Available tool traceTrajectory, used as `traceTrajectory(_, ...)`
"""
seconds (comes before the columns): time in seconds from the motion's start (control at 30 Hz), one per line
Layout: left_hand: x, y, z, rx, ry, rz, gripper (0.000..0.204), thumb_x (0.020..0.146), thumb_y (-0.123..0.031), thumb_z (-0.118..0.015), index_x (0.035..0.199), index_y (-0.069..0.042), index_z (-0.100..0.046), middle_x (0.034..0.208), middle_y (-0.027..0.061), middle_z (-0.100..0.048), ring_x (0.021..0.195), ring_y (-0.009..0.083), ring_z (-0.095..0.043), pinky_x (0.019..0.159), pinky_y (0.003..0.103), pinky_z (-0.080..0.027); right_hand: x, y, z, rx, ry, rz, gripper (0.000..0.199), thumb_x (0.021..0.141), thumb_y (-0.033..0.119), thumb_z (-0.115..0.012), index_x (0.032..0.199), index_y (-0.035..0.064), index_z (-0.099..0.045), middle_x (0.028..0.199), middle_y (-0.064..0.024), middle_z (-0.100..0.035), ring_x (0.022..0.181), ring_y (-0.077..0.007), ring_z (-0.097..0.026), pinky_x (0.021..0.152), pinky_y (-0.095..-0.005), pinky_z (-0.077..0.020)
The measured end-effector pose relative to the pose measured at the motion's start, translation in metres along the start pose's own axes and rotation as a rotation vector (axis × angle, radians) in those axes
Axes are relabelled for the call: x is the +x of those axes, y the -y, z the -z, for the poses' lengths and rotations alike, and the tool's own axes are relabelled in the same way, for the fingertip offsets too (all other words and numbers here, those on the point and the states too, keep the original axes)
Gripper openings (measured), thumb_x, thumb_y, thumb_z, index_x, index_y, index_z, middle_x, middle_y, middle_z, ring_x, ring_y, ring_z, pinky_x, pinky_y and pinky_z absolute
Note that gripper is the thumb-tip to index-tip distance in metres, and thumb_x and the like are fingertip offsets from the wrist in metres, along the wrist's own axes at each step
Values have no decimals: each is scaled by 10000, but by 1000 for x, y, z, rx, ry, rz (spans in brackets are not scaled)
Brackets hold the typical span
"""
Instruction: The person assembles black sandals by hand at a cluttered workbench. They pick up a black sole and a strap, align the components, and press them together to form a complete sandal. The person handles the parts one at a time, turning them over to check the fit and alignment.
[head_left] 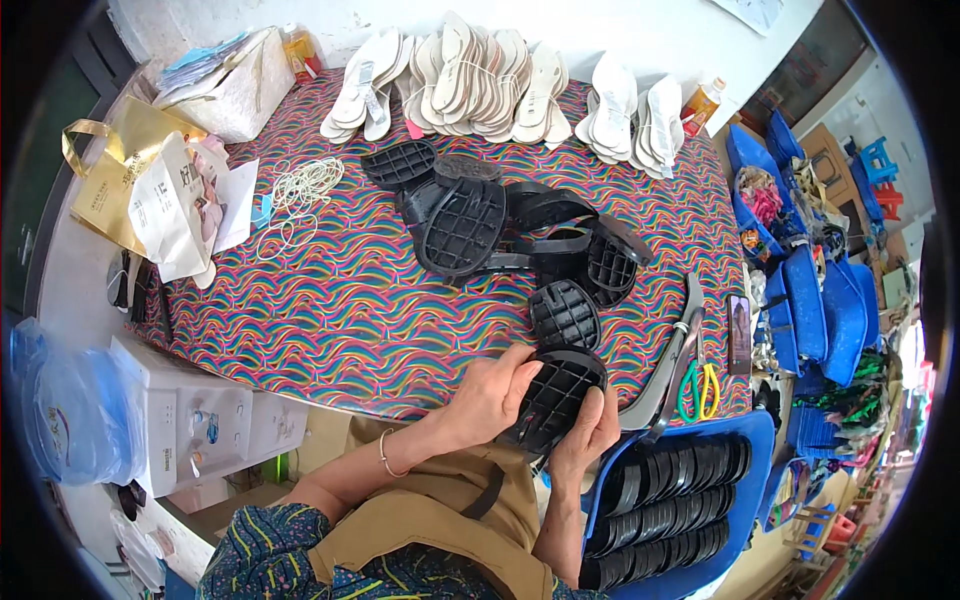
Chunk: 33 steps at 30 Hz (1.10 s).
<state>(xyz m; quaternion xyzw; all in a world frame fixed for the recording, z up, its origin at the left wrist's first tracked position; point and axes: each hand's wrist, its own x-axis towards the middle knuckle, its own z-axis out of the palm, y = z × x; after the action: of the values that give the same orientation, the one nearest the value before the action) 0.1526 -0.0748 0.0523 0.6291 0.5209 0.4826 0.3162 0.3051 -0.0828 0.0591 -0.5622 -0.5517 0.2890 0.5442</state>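
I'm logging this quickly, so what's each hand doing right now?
Left hand: closed, holding the left edge of a black sole.
Right hand: closed, holding the same sole's right edge.

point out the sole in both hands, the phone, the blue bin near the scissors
Sole (554, 396): head view, on its gridded face
Phone (739, 335): head view, middle of its face
Blue bin (756, 490): head view, on its right wall
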Motion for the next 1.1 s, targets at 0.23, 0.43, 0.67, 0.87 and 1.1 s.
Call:
traceTrajectory(0.23, 3, -12, 28, -331, 120, 60, 415, 1025, -245, -549, 1347, 12, -495, 1058, 177, -665, 964, 237, -669, 822, 346, -513, -6, 4, -17, 85, 33, -93, 321, 1062, 253, -468, 1043, -19, -638, 859, 7, -608, 783, -65, -500, 686, -240, -415)
traceTrajectory(0.43, -3, -6, 50, -579, 145, 257, 430, 937, -83, -669, 1334, 15, -538, 1161, 81, -660, 1059, 116, -605, 927, 287, -499, -2, -8, -1, 157, 509, -186, 411, 1050, 269, -499, 1323, -24, -592, 1217, -165, -653, 1080, -190, -601, 945, -306, -466)
traceTrajectory(0.67, 3, -15, 90, -284, 547, 325, 669, 882, -122, -715, 1458, 11, -402, 1444, 201, -502, 1358, 283, -476, 1115, 408, -387, 42, 17, 12, 178, 931, -234, 350, 1026, 257, -527, 1223, 2, -666, 1089, -177, -705, 926, -233, -678, 771, -326, -543)
traceTrajectory(0.87, 5, -4, 97, -341, 658, 297, 726, 846, -93, -730, 1473, 3, -378, 1425, 162, -522, 1332, 259, -489, 1114, 399, -396, 66, 31, -23, 19, 1222, -25, 204, 942, 139, -631, 1054, -19, -694, 809, -163, -690, 673, -195, -647, 625, -348, -497)
traceTrajectory(1.1, 2, 5, 97, -420, 622, 380, 690, 845, -36, -709, 1463, -5, -404, 1387, 134, -551, 1288, 217, -514, 1070, 374, -429, 33, 27, -29, -111, 932, 137, 159, 939, 97, -631, 1029, -16, -697, 903, -197, -705, 715, -305, -686, 645, -329, -520)
